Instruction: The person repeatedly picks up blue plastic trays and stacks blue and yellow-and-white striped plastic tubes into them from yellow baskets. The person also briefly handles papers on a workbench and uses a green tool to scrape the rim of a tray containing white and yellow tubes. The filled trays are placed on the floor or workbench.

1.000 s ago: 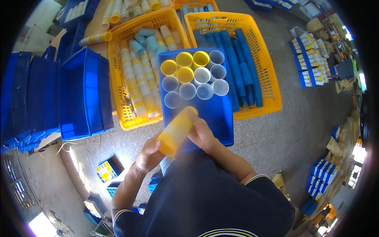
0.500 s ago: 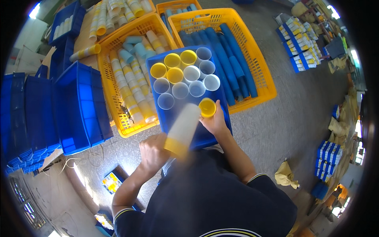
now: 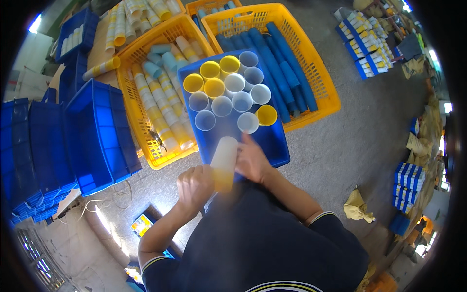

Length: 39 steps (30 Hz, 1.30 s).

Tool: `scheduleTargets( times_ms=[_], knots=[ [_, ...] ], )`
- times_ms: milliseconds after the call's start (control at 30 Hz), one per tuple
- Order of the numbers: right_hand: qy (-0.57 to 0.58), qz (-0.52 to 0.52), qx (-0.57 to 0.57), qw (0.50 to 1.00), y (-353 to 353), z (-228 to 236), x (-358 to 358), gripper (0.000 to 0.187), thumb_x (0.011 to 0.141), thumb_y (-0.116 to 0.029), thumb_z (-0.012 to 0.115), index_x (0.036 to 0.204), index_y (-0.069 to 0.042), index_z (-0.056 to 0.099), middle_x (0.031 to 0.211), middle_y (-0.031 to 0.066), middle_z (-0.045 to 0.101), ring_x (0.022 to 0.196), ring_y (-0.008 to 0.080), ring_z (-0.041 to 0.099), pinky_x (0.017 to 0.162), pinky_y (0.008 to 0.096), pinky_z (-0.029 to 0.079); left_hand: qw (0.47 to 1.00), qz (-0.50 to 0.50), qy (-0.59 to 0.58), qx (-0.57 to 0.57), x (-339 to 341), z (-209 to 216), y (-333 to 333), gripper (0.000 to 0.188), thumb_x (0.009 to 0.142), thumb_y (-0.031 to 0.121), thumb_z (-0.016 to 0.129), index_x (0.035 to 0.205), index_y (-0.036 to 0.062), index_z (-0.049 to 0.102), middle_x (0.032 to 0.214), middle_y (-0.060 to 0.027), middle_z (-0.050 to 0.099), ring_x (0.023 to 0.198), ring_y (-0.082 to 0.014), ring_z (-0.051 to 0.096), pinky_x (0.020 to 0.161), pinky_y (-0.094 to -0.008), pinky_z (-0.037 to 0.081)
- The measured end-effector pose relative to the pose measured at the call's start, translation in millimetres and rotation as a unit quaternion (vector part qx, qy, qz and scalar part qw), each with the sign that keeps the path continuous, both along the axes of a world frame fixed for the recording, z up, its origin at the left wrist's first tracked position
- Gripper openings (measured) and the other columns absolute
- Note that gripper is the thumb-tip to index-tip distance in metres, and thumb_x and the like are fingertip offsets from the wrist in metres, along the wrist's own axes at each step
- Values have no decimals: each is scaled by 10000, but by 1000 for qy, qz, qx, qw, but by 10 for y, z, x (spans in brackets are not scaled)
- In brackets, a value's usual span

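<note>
In my left hand (image 3: 195, 186), closed around its lower end, is a short stack of plastic cups (image 3: 224, 155), whitish at the upper part and yellow at the bottom. The stack tilts over the near end of a blue bin (image 3: 275, 146). My right hand (image 3: 253, 159) is beside the stack's right side, fingers stretched out and slightly blurred; whether it touches the stack I cannot tell. Inside the bin, white cups (image 3: 222, 105) and yellow cups (image 3: 214, 88) stand upright in rows, mouths up. A yellow cup (image 3: 266, 115) and a white cup (image 3: 248, 122) stand nearest my right hand.
Behind the bin, a yellow crate (image 3: 158, 160) holds long white-and-yellow cup stacks; another crate (image 3: 327, 104) holds blue ones. Empty blue bins (image 3: 99, 136) stand at the left. Filled bins (image 3: 367, 44) are piled at the far right, and a crumpled tan bag (image 3: 357, 207) lies on the floor.
The yellow cup from my right hand now stands in the bin, and a further white cup is in front of the row. My right hand has come back, nearer the stack.
</note>
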State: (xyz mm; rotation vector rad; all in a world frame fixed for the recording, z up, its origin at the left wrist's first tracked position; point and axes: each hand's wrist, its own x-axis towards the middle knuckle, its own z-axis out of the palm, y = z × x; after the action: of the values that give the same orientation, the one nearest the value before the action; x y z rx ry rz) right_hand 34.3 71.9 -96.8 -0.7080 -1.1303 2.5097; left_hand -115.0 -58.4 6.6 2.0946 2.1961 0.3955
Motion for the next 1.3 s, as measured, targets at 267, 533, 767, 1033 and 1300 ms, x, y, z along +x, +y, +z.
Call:
scheduleTargets(
  times_ms=[267, 533, 767, 1033, 1300],
  knots=[
    [-2, 9, -325, 946, -243, 371, -450, 461, 967, -331, 612, 1259, -29, 421, 1100, 125, 585, 1051, 224, 604, 969, 387, 498, 988, -18, 149, -25, -131, 134, -92, 104, 749, 60, 594, 685, 80, 516, 624, -80, 549, 570, -204, 597, 501, -319, 485],
    [-19, 2, -364, 931, -396, 435, -466, 449, 964, -325, 616, 1245, -26, 434, 1056, 124, 587, 1003, 221, 621, 927, 388, 522, 975, -98, 177, -88, -251, 279, -149, 79, 783, 101, 641, 775, 48, 582, 654, -80, 571, 606, -196, 595, 525, -313, 476],
    [-20, -2, -358, 934, -419, 542, -498, 438, 961, -324, 619, 1216, -6, 460, 1050, 109, 591, 978, 217, 628, 903, 376, 533, 956, -175, 225, -63, -326, 410, -120, 90, 765, 83, 606, 694, 78, 552, 613, -50, 533, 570, -173, 542, 498, -294, 394],
    [200, -93, -259, 940, -511, 519, -446, 268, 1037, -319, 446, 1155, -91, 525, 1088, 68, 589, 1037, 166, 582, 922, 322, 473, 999, -19, -38, 15, -319, 381, -32, 147, 799, 100, 673, 725, 62, 552, 591, -107, 568, 525, -262, 602, 488, -413, 468],
    [-48, -162, -382, 909, -620, 623, -387, 255, 1008, -285, 512, 1134, -63, 518, 1041, 89, 602, 975, 200, 604, 888, 340, 500, 1000, -11, -6, -16, -235, 30, -255, 126, 759, 94, 646, 699, 88, 536, 582, -75, 556, 496, -254, 584, 463, -385, 469]
  ],
)
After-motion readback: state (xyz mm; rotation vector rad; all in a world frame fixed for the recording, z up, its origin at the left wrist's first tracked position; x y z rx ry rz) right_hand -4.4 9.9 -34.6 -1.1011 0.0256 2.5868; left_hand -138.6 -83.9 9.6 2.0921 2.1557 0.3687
